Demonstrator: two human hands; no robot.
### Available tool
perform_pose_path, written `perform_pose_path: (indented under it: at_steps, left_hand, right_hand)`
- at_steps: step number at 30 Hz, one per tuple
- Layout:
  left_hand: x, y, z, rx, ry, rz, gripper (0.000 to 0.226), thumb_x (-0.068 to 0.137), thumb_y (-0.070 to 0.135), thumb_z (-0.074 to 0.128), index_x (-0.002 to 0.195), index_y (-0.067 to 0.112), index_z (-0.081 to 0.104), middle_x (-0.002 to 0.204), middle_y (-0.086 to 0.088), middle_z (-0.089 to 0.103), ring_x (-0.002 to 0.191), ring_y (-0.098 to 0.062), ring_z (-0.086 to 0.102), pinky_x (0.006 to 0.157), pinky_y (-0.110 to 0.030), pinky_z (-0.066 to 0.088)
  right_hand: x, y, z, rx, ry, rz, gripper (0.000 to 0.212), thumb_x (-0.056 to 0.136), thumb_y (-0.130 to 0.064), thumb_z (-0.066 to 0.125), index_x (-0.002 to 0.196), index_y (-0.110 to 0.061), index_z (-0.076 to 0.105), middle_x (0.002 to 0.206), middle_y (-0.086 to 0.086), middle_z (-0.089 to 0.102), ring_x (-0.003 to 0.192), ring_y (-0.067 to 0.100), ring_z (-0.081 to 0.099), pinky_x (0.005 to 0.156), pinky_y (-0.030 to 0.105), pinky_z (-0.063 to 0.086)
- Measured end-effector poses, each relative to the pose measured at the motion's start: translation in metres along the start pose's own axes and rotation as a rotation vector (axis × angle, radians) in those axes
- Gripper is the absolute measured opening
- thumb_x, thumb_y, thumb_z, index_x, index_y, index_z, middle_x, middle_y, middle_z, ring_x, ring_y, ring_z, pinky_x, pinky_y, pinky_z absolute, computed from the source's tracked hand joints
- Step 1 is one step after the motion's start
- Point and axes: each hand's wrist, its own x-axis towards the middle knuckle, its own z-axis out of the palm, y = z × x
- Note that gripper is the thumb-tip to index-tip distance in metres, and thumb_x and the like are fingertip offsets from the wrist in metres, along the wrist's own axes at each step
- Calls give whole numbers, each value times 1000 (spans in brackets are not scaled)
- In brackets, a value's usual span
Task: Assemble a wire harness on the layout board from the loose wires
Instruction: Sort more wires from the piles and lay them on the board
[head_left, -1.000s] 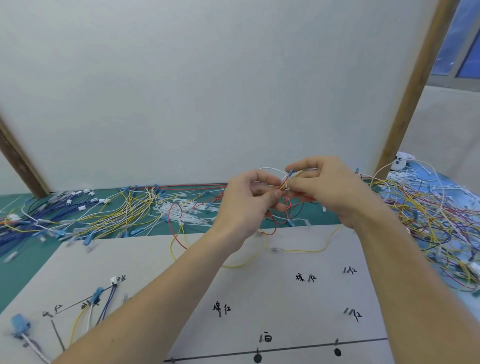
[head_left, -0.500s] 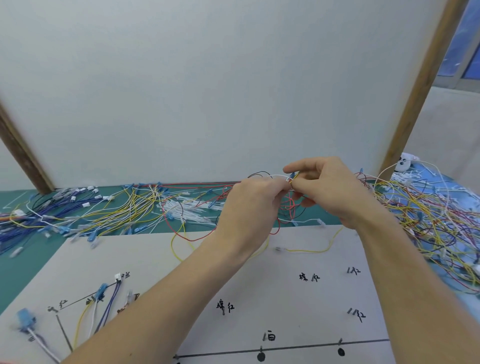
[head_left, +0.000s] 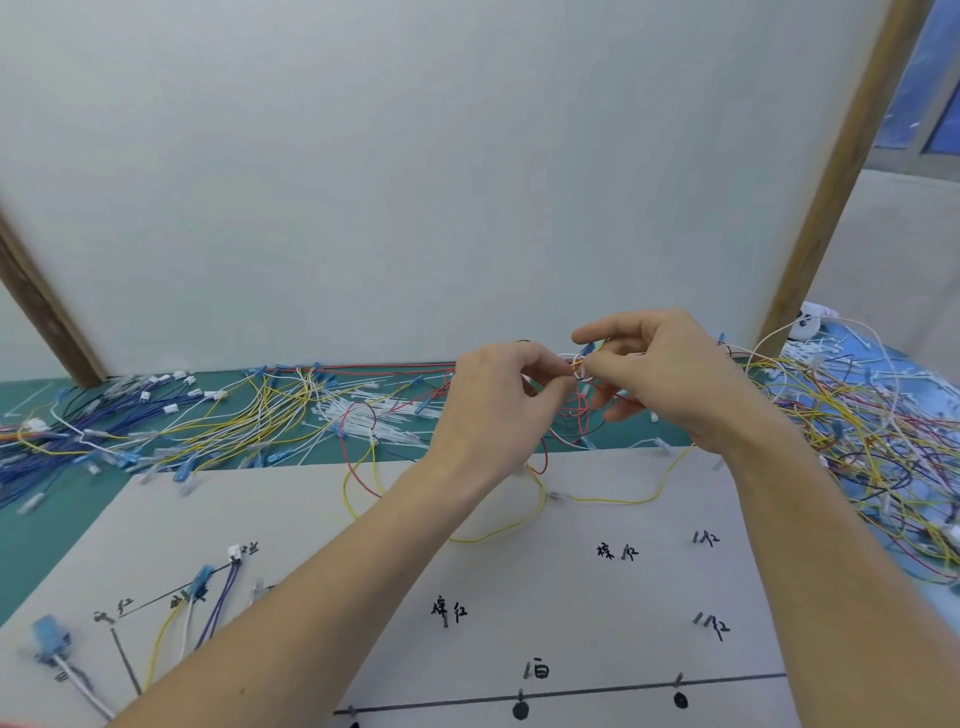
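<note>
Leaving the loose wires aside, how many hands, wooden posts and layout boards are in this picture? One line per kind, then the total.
Hands: 2, left hand and right hand, both pinching the wire bundle
Wooden posts: 2, left post, right post
Layout board: 1
Total: 5

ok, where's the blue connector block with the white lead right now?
In the head view, the blue connector block sits at the near-left corner of the grey layout board, left of the drawn black line and the person's left forearm.
</note>
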Motion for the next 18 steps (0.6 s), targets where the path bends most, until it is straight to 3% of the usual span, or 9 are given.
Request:
perform_pose_path:
  at_steps: [3, 5, 7, 11, 15, 18]
  left_hand:
    - [-1, 0, 0, -15, -10, -26, 12, 90, 31, 78, 97, 24, 82, 77, 19, 73, 57, -2, 61, 60, -20, 47]
    - [-1, 2, -1, -82, -25, -58, 10, 89, 32, 79, 96, 25, 82, 84, 14, 77, 64, -8, 69, 63, -26, 54]
    - [0, 4, -3, -223, -53, -138, 7, 90, 29, 79, 90, 22, 81, 81, 8, 78, 63, -10, 73, 56, -25, 54]
    - [1, 5, -5, -409, -107, -311, 9, 89, 23, 80, 86, 14, 80, 83, -12, 78, 66, -18, 74, 54, -31, 57]
    - [-1, 7, -3, -571, -113, -437, 8, 89, 14, 79, 91, 7, 77, 74, -5, 75, 63, -18, 74, 56, -29, 56]
    - [-2, 8, 0, -610, -76, -445, 4, 90, 12, 77, 90, 8, 77, 71, -6, 75, 65, -20, 75, 59, -31, 58]
  right_hand:
    - [-1, -1, -1, -3, -30, -9, 25, 89, -1, 66, 107, -16, 75, 73, 9, 73, 67, 18, 73, 57, 30, 60]
    - [-1, -2, -3, 17, -38, -20, 26, 89, -1, 67, 107, -18, 76, 80, 16, 74, 70, 19, 73, 59, 30, 60]
    - [-1, -3, -3, 29, -37, -30, 25, 89, -1, 67, 105, -18, 77, 83, 20, 74, 70, 18, 72, 61, 30, 61]
    - [-2, -3, -2, -15, -67, -47, 23, 88, -3, 68, 99, -19, 79, 78, 15, 74, 69, 15, 69, 75, 45, 63]
    - [-3, -3, 1, -40, -66, -99, 26, 89, -1, 65, 99, -20, 79, 81, 17, 74, 77, 33, 74, 85, 52, 61]
    - [-3, -3, 0, -52, -70, -144, 28, 90, 2, 64, 99, -20, 79, 77, 14, 72, 71, 24, 70, 82, 46, 61]
